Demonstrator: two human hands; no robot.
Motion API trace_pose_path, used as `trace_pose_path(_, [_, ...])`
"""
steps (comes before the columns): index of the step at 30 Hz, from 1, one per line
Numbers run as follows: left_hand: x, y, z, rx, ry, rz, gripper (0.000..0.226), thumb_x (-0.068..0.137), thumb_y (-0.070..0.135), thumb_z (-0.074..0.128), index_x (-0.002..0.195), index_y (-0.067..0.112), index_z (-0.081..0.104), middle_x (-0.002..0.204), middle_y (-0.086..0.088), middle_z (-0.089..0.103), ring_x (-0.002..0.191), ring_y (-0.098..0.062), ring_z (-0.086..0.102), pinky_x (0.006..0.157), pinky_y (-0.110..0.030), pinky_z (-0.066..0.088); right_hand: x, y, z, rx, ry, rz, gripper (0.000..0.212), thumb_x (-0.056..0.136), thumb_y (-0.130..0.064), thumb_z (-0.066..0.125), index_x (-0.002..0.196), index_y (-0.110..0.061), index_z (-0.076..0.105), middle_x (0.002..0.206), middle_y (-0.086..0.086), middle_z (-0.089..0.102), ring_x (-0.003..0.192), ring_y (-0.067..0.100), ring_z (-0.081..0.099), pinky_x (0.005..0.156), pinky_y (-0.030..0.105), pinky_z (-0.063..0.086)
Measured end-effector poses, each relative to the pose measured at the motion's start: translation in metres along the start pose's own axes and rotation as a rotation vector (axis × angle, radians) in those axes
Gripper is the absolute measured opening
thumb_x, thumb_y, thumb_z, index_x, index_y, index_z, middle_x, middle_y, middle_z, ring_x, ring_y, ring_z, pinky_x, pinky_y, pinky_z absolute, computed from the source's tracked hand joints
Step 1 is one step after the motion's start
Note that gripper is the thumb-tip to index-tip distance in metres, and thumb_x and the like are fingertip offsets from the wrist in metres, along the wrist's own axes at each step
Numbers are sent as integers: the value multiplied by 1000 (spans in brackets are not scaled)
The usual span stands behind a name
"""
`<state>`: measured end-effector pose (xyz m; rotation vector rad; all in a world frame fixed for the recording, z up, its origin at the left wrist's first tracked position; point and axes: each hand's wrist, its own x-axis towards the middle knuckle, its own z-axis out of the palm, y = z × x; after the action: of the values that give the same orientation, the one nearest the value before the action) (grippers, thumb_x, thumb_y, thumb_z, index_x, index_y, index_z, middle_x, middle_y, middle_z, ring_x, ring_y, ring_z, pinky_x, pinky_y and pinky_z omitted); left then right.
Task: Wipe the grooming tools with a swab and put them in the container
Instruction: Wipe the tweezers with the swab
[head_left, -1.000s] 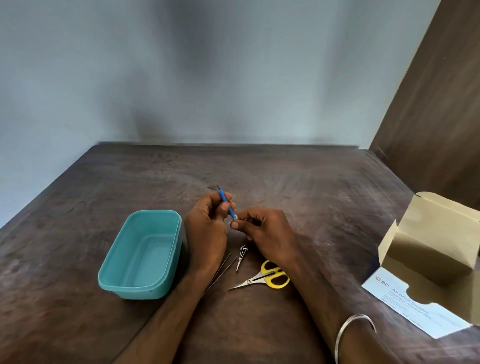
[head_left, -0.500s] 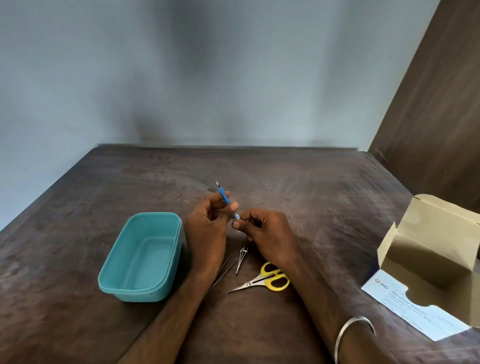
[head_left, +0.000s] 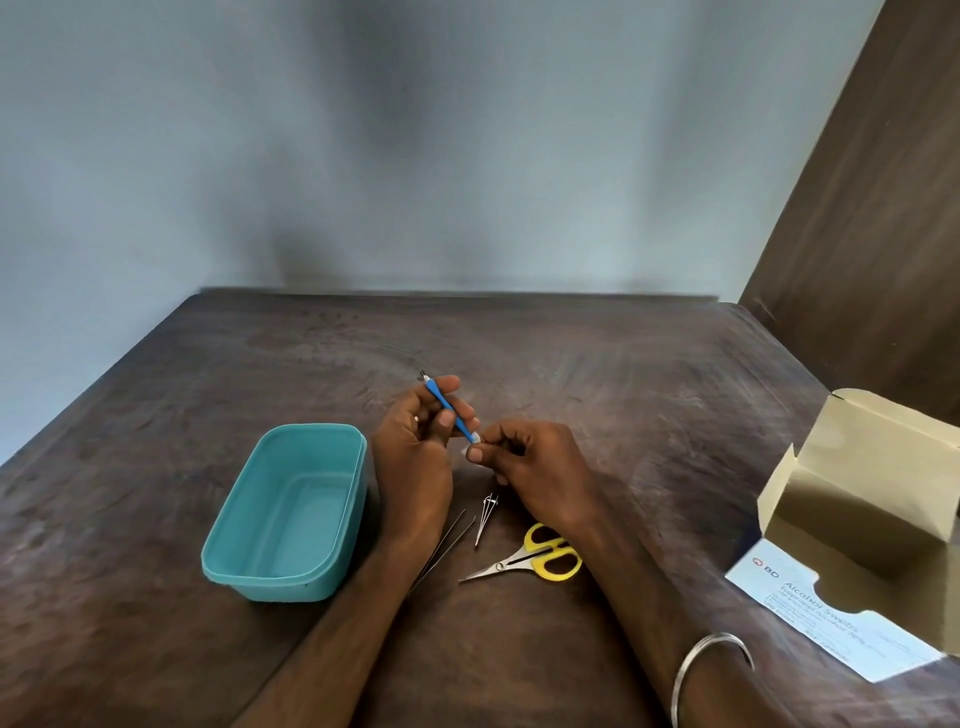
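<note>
Scissors (head_left: 540, 558): yellow-handled, flat on the table (head_left: 649, 395), nearest of the tools.
Thin metal tools (head_left: 485, 517): lying between the wrists.
Container (head_left: 291, 512): teal, just left of the left wrist.
Right hand (head_left: 535, 470): pinching a white swab (head_left: 470, 448) onto the tool's lower end.
Left hand (head_left: 415, 441): fingers curled around a blue-handled tool (head_left: 449, 413), held above the table.
</note>
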<state>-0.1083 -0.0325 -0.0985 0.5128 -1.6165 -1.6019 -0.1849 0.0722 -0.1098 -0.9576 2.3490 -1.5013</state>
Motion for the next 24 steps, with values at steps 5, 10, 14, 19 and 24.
trace_pose_path(5, [1, 1, -1, -31, 24, -21, 36, 93, -13, 48, 110, 12, 67, 83, -4, 71, 73, -8, 71, 69, -20, 57, 0, 0, -2, 26, -16, -1, 7, 87, -21, 75, 81, -22, 75, 51, -11, 57, 48, -1, 50, 55, 12, 40])
trace_pose_path(10, [5, -1, -2, -56, 80, -12, 31, 96, -7, 50, 109, 16, 67, 83, 0, 71, 76, -10, 71, 72, -24, 59, 1, 1, -2, 43, -21, 36, 6, 88, -17, 74, 84, -13, 74, 55, -5, 59, 43, -1, 50, 49, 12, 39])
trace_pose_path(14, [7, -3, -3, -68, 100, -2, 39, 97, -7, 48, 112, 26, 64, 85, -1, 69, 75, -10, 68, 74, -28, 58, 2, 1, -3, 214, 47, 77, 13, 90, -14, 72, 79, -21, 73, 60, 1, 64, 38, 10, 50, 45, 21, 43])
trace_pose_path(19, [3, -5, 1, 15, 2, 31, 42, 93, -10, 51, 107, 29, 60, 85, 1, 72, 71, -9, 66, 71, -29, 57, 6, 3, -5, 433, 238, 110, 8, 88, -10, 73, 88, -15, 78, 81, 9, 75, 48, 16, 55, 42, 24, 41])
trace_pose_path(24, [-5, -6, 3, 172, -184, 91, 48, 91, -11, 51, 99, 34, 66, 88, 7, 70, 71, -8, 62, 65, -24, 54, 5, 3, -12, 679, 323, 143, 10, 89, -9, 70, 97, -5, 77, 81, 2, 73, 48, 11, 51, 40, 23, 36])
